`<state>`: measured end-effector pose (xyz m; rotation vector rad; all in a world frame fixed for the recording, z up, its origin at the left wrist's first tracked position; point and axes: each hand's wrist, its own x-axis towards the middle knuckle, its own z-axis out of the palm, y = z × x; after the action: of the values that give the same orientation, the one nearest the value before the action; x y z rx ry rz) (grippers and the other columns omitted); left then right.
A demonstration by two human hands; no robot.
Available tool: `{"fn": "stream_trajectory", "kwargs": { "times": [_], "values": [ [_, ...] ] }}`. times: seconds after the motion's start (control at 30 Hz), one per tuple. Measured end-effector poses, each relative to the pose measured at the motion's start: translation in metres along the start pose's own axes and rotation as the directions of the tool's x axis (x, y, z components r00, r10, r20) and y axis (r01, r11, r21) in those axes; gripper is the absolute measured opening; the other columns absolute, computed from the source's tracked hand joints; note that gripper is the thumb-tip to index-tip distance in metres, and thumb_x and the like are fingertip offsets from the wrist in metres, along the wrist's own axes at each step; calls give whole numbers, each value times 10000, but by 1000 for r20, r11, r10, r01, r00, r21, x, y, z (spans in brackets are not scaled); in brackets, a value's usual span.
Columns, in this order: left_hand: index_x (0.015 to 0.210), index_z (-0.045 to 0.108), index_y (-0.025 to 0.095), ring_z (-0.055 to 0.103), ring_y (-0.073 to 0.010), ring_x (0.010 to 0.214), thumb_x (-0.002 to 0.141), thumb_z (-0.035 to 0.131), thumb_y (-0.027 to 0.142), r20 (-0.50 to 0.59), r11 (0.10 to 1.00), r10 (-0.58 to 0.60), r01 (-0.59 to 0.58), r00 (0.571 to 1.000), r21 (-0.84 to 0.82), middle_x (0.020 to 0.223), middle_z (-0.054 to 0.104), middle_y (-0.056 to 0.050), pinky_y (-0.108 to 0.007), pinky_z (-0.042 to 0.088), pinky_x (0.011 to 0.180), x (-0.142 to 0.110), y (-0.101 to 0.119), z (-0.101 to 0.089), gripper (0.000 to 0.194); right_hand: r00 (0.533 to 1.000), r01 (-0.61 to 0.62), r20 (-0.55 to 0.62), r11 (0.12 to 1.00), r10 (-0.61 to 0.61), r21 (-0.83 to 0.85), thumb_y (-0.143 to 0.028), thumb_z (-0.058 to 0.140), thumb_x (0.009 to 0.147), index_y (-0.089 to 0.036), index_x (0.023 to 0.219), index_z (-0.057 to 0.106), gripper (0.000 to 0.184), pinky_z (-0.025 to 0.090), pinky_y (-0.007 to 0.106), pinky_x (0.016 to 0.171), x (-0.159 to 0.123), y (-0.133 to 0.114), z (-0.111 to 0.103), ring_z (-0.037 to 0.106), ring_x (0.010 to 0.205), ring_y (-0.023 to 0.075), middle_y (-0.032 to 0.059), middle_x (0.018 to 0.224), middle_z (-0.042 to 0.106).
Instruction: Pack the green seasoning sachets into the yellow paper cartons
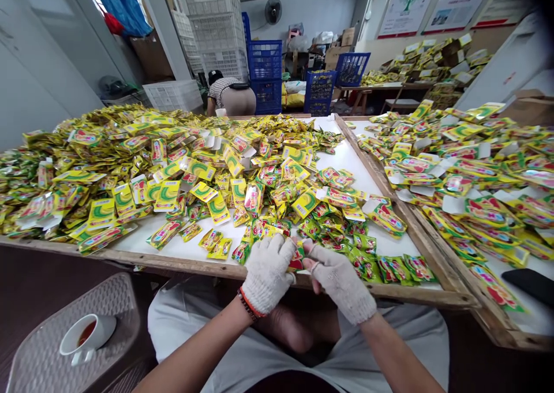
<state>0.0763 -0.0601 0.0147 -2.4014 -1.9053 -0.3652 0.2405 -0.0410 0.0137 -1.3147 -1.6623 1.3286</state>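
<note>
My left hand [268, 273], in a white knitted glove, is curled at the wooden front edge of the table. A small green and red packet [296, 260] sticks out between it and my right hand. My right hand [340, 279], in a glove with bare fingertips, pinches the packet's right side with thumb and finger. The left fingertips and part of the packet are hidden by the glove. Just right of my hands lie several small green packets [398, 270]. Flat yellow-green cartons [219, 208], some with white flaps open, lie among loose yellow packets beyond.
A large heap of packets [108, 133] covers the table's left side. Past a wooden divider [389, 191], more cartons [471, 168] are piled beside a dark phone [530, 283]. A cup of tea [89, 335] stands on a stool at left. Behind the table, a person [234, 96] bends over.
</note>
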Motion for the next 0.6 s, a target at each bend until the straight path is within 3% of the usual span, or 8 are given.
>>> {"fn": "stream_trajectory", "kwargs": {
  "times": [0.13, 0.23, 0.37, 0.5, 0.6],
  "values": [
    [1281, 486, 244, 498, -312, 1075, 686, 685, 274, 21, 994, 19, -17, 1000, -110, 1236, 533, -95, -463, 419, 894, -6, 5, 4, 628, 964, -43, 264, 997, 25, 63, -408, 471, 863, -182, 806, 537, 242, 259, 192, 363, -4, 3, -1, 333, 294, 72, -92, 350, 442],
    [1344, 436, 228, 494, -300, 1140, 718, 690, 401, 48, 924, 77, -53, 996, -378, 1267, 530, -103, -444, 415, 963, -9, -5, -2, 697, 969, -62, 242, 997, 50, 41, -399, 512, 840, -196, 698, 475, 250, 225, 191, 358, -4, 6, -6, 352, 294, 66, -86, 363, 448],
    [1328, 447, 161, 513, -249, 1177, 837, 566, 439, 156, 632, -40, 146, 987, -761, 1277, 554, -118, -387, 402, 1022, -10, -29, -12, 577, 996, -40, 77, 999, 38, 21, -425, 505, 854, -202, 650, 457, 306, 254, 203, 389, -5, 9, -8, 365, 334, 73, -67, 362, 460],
    [1257, 487, 142, 592, -215, 1038, 855, 546, 374, 253, 293, -45, 255, 966, -922, 1157, 621, -95, -344, 485, 901, -10, -35, -13, 468, 998, -59, 12, 998, 59, 21, -423, 490, 868, -210, 674, 458, 290, 230, 219, 395, -4, 6, -5, 356, 335, 82, -69, 349, 456],
    [1193, 527, 148, 603, -198, 966, 843, 557, 328, 244, 266, -119, 268, 963, -926, 1094, 638, -75, -324, 497, 847, -9, -30, -7, 395, 999, -37, 35, 999, 38, -24, -409, 480, 872, -208, 678, 476, 279, 269, 222, 415, -5, 1, -2, 387, 344, 88, -65, 349, 465]
  ]
}}
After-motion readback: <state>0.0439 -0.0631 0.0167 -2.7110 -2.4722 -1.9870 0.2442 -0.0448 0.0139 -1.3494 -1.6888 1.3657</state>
